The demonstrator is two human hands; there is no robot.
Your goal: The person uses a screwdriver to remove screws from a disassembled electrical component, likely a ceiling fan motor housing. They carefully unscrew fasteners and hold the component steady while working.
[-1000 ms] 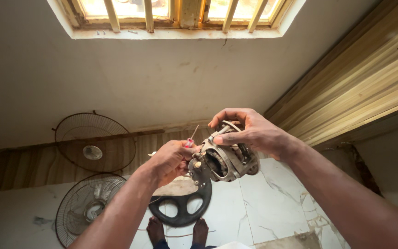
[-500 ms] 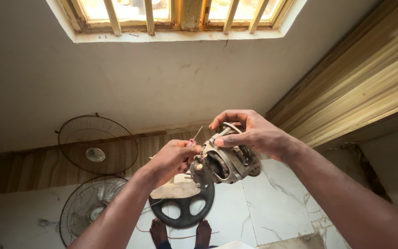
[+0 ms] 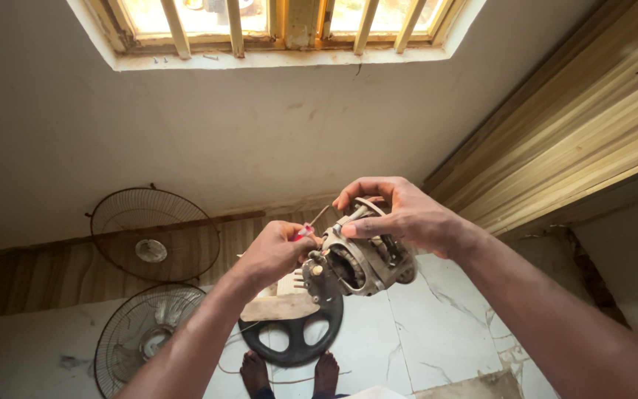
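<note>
Gripping fan motor: right hand atop, left hand beside.

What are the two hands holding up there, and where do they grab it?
The right hand grips a metal fan motor around its top and back. The left hand pinches a small red-handled tool by the handle, beside the motor's front.
</note>
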